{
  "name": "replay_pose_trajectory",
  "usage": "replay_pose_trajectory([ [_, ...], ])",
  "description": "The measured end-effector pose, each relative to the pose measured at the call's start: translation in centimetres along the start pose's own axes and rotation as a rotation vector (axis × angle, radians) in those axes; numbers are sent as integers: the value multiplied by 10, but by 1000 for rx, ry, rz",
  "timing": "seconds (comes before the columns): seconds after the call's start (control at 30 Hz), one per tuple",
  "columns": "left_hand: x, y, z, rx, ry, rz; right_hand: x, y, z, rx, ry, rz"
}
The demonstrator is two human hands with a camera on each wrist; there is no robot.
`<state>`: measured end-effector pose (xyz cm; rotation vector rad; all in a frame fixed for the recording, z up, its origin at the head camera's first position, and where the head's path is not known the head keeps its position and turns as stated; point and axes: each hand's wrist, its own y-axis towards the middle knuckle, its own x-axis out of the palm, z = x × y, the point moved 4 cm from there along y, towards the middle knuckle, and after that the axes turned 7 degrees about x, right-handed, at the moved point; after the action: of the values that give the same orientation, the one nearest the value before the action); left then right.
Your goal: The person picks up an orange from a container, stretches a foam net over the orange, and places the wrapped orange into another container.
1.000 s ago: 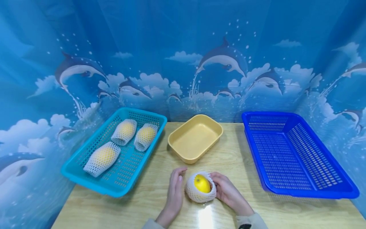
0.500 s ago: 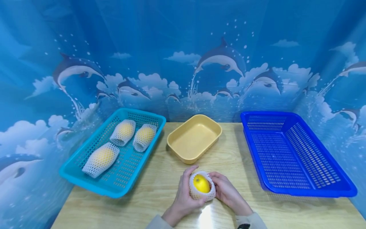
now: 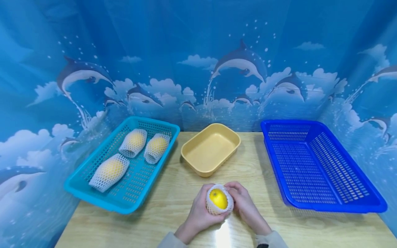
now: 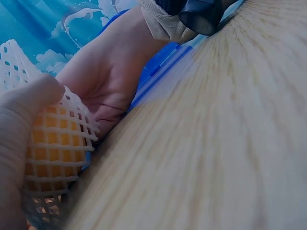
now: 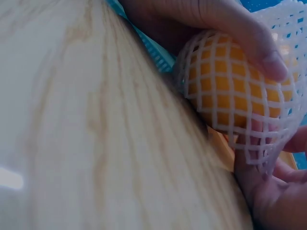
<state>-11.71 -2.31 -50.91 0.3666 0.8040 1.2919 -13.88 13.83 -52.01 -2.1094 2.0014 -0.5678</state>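
A yellow fruit (image 3: 218, 198) sits in a white foam net sleeve (image 3: 213, 208), its top showing through the open end in the head view. My left hand (image 3: 198, 213) grips the sleeved fruit from the left; in the right wrist view its thumb (image 5: 271, 60) lies across the netting. On the other side, my right hand (image 3: 247, 207) pinches the sleeve's edge, and some of its fingers (image 5: 256, 136) show behind the mesh in the right wrist view. The fruit's underside is hidden in the head view.
A teal basket (image 3: 148, 184) at left holds 3 netted yellow fruits (image 3: 112, 169). Behind the hands stands a yellow tub (image 3: 214, 146) with nothing in it. The blue basket (image 3: 305, 172) at right holds nothing. A dolphin-print curtain (image 3: 198, 82) hangs behind the wooden table (image 3: 149, 220).
My left hand has come in from beside the sleeved fruit and now grips it. My right hand has stayed at the sleeve's right edge, its fingers shifting slightly up.
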Motion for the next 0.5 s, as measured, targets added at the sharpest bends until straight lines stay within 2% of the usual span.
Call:
replay_pose_trajectory([
  [0.13, 0, 2, 2, 2, 3, 4, -5, -1, -3, -164, -161, 77],
  [0.23, 0, 4, 6, 3, -1, 4, -6, -3, -6, -313, -220, 34],
  [0.33, -2, 6, 11, -8, -21, 1, -5, -6, -9, -486, -280, -85],
  [0.4, -3, 7, 16, -16, -35, -3, -3, -9, -10, -600, -314, -213],
  [0.5, -5, 8, 18, -60, -47, -18, -1, -13, -8, -667, -313, -414],
])
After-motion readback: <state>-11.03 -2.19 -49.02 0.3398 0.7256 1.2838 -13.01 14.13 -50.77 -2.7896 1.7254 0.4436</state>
